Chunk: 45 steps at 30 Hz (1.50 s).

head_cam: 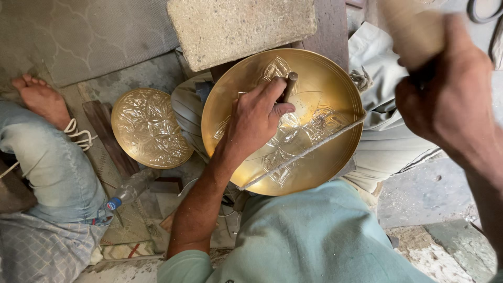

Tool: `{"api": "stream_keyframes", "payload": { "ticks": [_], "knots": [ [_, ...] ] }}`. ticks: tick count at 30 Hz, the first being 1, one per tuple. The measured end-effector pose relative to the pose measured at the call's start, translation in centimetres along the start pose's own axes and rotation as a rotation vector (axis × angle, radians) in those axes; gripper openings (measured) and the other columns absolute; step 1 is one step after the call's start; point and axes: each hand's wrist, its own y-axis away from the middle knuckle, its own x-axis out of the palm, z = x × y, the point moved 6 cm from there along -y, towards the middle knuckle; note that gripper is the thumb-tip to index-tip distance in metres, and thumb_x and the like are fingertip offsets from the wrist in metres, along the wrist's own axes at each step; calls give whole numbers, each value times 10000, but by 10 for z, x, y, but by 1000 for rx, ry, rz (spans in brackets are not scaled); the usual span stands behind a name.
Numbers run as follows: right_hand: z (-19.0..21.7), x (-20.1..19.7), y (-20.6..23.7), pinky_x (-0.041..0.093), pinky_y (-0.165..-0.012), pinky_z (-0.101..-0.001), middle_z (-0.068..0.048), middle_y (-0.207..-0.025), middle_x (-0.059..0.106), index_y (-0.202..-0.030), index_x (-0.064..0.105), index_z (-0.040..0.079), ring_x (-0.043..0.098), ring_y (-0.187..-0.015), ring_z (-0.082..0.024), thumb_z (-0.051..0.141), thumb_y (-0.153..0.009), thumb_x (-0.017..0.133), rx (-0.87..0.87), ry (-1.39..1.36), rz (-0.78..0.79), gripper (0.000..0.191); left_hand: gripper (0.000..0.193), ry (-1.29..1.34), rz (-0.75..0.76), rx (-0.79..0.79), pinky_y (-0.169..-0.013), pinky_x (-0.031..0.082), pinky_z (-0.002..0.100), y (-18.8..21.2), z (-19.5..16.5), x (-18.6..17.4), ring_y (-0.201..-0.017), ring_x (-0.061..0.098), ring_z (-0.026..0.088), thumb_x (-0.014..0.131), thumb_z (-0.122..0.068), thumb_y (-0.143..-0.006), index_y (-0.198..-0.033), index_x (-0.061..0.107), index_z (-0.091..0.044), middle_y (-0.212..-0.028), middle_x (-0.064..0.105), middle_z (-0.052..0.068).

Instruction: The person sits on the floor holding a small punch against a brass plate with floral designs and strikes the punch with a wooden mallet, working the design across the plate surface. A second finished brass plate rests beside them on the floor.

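The brass bowl lies across the person's lap, face up, half engraved with a flower pattern. On it, the left hand is closed round a punch, tip set near the bowl's middle. The right hand is raised off the bowl's right edge, fisted on a wooden mallet. Left of the bowl a finished plate rests on the floor; beyond it, a stone block.

The left hand sets a punch on the brass bowl; the right hand grips a mallet.
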Motion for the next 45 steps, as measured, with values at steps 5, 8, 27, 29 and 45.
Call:
{"api": "stream_keyframes", "payload": {
  "ticks": [5, 8, 27, 29, 45],
  "knots": [
    [-8, 4, 3, 592, -948, -430, -164, -1171, 670, -1334, 558, 8, 686, -1031, -335, -59, -936, 563, -46, -39, -53, 404, 355, 11, 1, -31, -713, 515, 467, 4, 1, -1, -888, 688, 374, 778, -180, -947, -1200, 565, -50, -1007, 678, 142],
    [-5, 11, 1, 589, -845, -486, -183, -1053, 715, -1265, 622, 32, 712, -932, -376, -52, -870, 658, -11, 98, 4, 405, 343, -21, 22, -60, -720, 518, 472, 5, 3, 0, -905, 695, 379, 787, -192, -932, -1172, 579, -62, -992, 681, 140],
    [12, 2, -18, 572, -821, -429, -119, -1115, 669, -1312, 516, -4, 690, -955, -289, -18, -901, 638, 102, -363, -4, 429, 333, -4, -73, -38, -721, 505, 484, 10, 4, -5, -907, 672, 397, 767, -182, -957, -1183, 562, -48, -1022, 663, 160],
    [19, -3, -21, 578, -778, -440, -113, -1058, 672, -1268, 536, 12, 689, -889, -286, -16, -861, 641, 19, -232, 25, 422, 350, -10, -104, -9, -738, 506, 485, 10, 4, -6, -941, 668, 406, 764, -185, -952, -1190, 549, -43, -1044, 662, 161],
    [21, 18, -17, 563, -725, -429, -166, -927, 678, -1243, 594, -16, 660, -764, -295, -70, -859, 659, -145, 268, 93, 393, 324, 60, -82, -81, -700, 487, 478, 21, 14, -14, -857, 669, 389, 790, -137, -950, -1146, 552, -35, -962, 658, 167]
  ]
}}
